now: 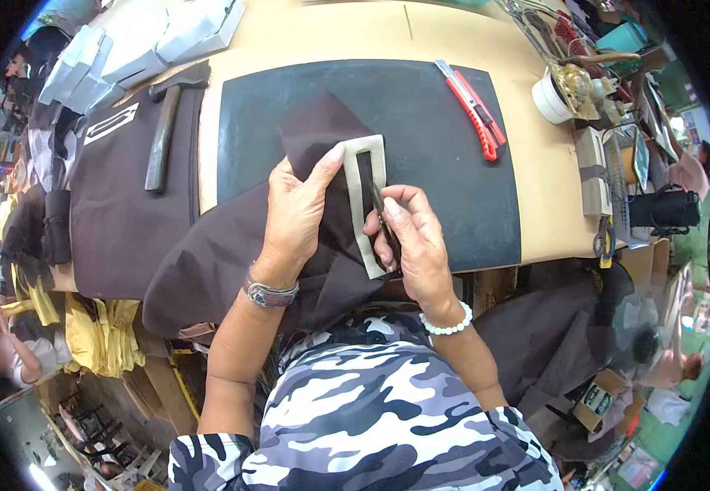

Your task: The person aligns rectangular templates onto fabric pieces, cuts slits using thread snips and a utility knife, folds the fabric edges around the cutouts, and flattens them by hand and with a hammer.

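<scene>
Dark brown fabric lies over the front of a black mat, its upper part lifted in my hands. On it sits a pale rectangular frame around a long narrow slot. My left hand grips the fabric at the frame's left side, thumb pressed on the frame's upper corner. Small dark scissors are in my right hand, fingers in the handles. Their blades point up along the slot's right edge; whether they touch the fabric I cannot tell.
A red utility knife lies on the mat's right. To the left, a hammer rests on another brown piece with a pale frame. White boxes stand at the back left. A white cup stands right.
</scene>
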The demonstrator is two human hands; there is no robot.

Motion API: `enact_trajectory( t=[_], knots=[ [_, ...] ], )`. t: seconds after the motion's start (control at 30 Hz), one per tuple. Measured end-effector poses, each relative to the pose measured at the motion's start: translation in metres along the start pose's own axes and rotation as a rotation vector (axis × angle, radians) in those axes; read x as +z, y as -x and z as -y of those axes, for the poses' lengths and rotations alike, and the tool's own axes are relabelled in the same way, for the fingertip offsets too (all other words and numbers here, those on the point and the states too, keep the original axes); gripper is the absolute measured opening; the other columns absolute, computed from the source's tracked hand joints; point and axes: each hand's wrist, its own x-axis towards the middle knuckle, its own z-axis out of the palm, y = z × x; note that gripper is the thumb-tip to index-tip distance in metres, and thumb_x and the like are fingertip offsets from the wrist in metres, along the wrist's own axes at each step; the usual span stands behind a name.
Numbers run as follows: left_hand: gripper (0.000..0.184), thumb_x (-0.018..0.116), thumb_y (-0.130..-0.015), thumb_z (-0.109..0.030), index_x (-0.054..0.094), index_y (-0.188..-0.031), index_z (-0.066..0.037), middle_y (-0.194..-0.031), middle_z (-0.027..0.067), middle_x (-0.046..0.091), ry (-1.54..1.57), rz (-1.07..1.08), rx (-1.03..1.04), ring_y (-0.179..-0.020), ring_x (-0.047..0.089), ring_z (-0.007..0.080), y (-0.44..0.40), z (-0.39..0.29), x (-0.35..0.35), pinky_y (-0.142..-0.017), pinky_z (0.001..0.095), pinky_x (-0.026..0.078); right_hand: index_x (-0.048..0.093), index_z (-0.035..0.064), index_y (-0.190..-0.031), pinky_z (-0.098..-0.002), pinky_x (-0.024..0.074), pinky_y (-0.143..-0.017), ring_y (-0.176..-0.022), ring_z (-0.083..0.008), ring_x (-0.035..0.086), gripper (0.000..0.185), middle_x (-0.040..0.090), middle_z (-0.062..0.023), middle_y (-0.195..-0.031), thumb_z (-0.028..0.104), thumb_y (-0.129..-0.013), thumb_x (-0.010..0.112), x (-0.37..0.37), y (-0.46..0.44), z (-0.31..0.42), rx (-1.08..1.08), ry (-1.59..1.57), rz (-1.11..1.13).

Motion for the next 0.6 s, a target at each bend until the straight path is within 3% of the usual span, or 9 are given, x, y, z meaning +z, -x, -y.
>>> enact_trajectory(
  t=[0.17,0.47,0.6],
  knots=[
    [0.016,0.064,-0.086,-0.012,0.063,-0.099,-0.001,-0.092,0.0041,0.066,-0.002,-0.015,0.007,-0.079,0.061,0.0091,0.003,0.0,0.006,-0.071,0.0229,0.049,0.043,0.0074,-0.105,-0.0162,0.03,-0.038,-0.046,-0.0043,0.043,0.022,0.059,-0.0066,-0.077,0.025,-0.094,0.051,-0.001,-0.007,0.011,-0.019,0.082,-0.038],
    [0.015,0.062,-0.087,-0.011,0.063,-0.098,-0.001,-0.089,0.0037,0.066,-0.007,0.032,-0.011,-0.076,0.06,0.0084,0.009,0.002,0.004,-0.067,0.0222,0.049,0.039,0.0043,-0.103,-0.0163,0.0327,-0.04,-0.046,-0.0033,0.043,0.026,0.061,-0.0086,-0.071,0.019,-0.091,0.056,0.0,-0.01,0.023,0.0,0.011,-0.013],
    [0.013,0.061,-0.088,-0.01,0.063,-0.098,-0.001,-0.088,0.0035,0.066,-0.043,0.037,0.004,-0.075,0.06,0.0079,0.013,0.002,0.002,-0.066,0.0222,0.049,0.039,0.0071,-0.105,-0.0156,0.0277,-0.038,-0.044,-0.0028,0.04,0.026,0.061,-0.0088,-0.074,0.021,-0.092,0.056,0.002,-0.01,0.024,-0.013,0.066,-0.014]
  ],
)
